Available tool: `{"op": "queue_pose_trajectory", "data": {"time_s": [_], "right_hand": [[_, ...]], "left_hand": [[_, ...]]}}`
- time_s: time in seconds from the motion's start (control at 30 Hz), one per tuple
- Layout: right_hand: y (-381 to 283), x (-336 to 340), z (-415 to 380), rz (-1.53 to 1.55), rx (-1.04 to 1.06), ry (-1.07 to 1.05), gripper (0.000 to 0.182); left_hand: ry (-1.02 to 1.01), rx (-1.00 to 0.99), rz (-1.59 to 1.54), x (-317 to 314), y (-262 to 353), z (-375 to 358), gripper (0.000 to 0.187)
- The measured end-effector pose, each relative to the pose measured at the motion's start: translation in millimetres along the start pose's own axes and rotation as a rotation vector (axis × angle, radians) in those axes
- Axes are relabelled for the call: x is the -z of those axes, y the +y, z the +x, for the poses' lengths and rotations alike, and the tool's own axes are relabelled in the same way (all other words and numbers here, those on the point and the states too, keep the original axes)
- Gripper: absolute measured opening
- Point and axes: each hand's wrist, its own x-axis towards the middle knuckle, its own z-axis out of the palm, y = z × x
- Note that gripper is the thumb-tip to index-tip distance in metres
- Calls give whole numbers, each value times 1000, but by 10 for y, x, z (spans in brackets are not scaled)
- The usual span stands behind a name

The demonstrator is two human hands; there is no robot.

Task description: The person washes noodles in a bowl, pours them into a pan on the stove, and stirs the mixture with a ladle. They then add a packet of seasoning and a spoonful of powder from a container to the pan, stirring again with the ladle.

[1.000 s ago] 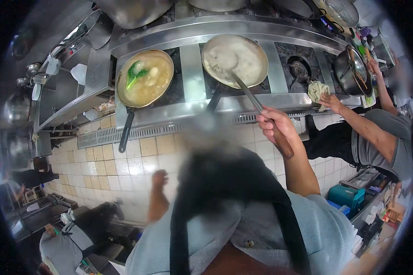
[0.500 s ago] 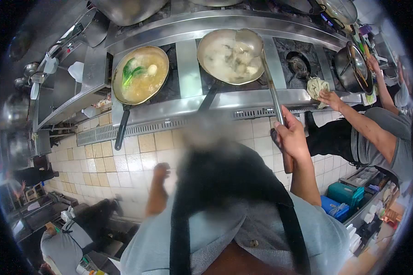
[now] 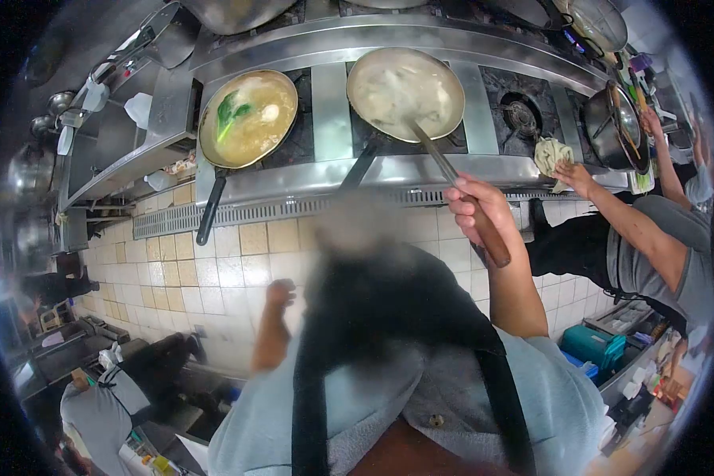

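My right hand (image 3: pixel 484 208) is wrapped round the wooden handle of a long metal ladle (image 3: pixel 435 152). The ladle's head is sunk in the milky, steaming liquid of the middle pan (image 3: pixel 355 119), so I cannot see it. That liquid has pale pieces in it, and the pan's dark handle points toward me. My left hand (image 3: pixel 279 293) hangs low over the floor, empty, its fingers loosely curled and apart. On the left burner a second pan (image 3: pixel 205 151) holds yellowish broth with a green leafy vegetable (image 3: pixel 230 113) and a round white piece (image 3: pixel 270 113).
To the right, a co-worker's hand (image 3: pixel 577 178) presses a cloth (image 3: pixel 553 156) at the stove's front edge. Beside it are a bare burner (image 3: pixel 520 115) and a deep pot (image 3: pixel 607 147). Another person (image 3: pixel 103 408) stands behind at lower left. Pan handles jut past the stove edge.
My right hand has moved up and left. The ladle's head, visible before at the middle pan's upper right, has dropped into the liquid. My left hand stays much the same.
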Motion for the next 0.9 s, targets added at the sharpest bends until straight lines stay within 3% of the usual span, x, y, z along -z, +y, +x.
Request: {"op": "queue_pose_trajectory", "data": {"time_s": [0.07,0.1,0.2,0.3,0.43,0.53,0.67,0.73,0.9], "right_hand": [[-29,84,-49,282,-119,-183,28],[-29,76,-100,281,-119,-182,28],[-51,-2,-334,138,-51,-102,33],[-24,-10,-474,-83,33,-50,41],[37,30,-594,-300,176,29,49],[81,76,-576,-435,271,112,54],[84,31,-510,-609,382,272,58],[118,110,-358,-640,418,273,58],[177,209,142,-738,474,264,60]], "left_hand": [[-27,28,-17,-17,11,-9,28],[-15,-18,20,-43,36,15,28],[-32,-173,-21,-187,242,96,28],[-54,-432,51,-584,944,-266,29],[-267,-619,-68,-1084,1844,-724,34],[-370,-644,-86,-1402,2352,-1304,34],[-446,-724,-10,-1607,2452,-1251,35],[-500,-586,-130,-1642,2494,-1318,37],[-481,-574,-215,-1658,2469,-1232,36]]}}
